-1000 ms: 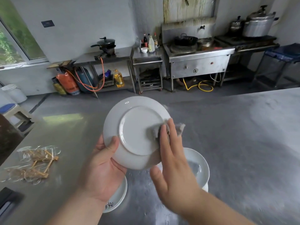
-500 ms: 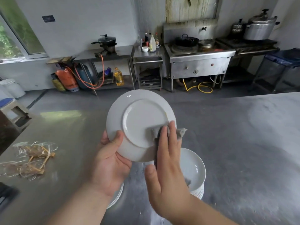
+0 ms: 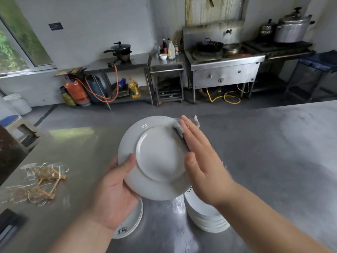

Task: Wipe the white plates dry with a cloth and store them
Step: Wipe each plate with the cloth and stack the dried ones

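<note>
My left hand (image 3: 116,187) grips a white plate (image 3: 156,157) by its lower left rim, the underside turned toward me, above the steel table (image 3: 73,179). My right hand (image 3: 202,161) lies flat with straight fingers against the plate's upper right rim, pressing a grey cloth (image 3: 179,128) onto it. Below the right forearm stands a stack of white plates (image 3: 206,216). A second, lower stack of plates (image 3: 131,223) with a dark mark on the rim sits under my left wrist.
Clear wrapped packets with wooden sticks (image 3: 42,181) lie on the table's left. A dark object (image 3: 9,223) rests at the front left corner. Beyond the table are the floor, a steel stove unit (image 3: 224,70) and gas cylinders (image 3: 78,92).
My right hand slid the cloth from the plate's lower right up to its upper right rim. The plate turned slightly and sits more to the centre of view.
</note>
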Demonstrator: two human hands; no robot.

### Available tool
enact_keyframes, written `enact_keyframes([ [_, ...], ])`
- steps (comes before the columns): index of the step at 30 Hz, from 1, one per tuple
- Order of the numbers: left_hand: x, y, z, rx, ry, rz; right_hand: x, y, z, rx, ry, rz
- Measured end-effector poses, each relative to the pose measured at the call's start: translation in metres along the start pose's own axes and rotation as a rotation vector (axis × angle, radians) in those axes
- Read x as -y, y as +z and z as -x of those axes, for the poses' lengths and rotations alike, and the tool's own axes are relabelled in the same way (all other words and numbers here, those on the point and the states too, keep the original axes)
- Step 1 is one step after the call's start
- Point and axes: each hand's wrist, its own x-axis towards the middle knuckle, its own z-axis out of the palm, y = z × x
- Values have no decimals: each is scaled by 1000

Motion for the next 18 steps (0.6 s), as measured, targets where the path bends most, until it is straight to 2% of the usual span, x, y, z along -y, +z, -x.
enact_keyframes([
  [4,7,-5,-5,-22,1,34,7,45,52,23,40,98],
  [10,7,-4,-9,14,56,70,6,4,-21,15,84,76],
  [16,18,3,-15,-12,51,119,12,58,34,-130,104,87],
  [18,22,4,-13,37,13,110,6,65,42,-160,148,32],
])
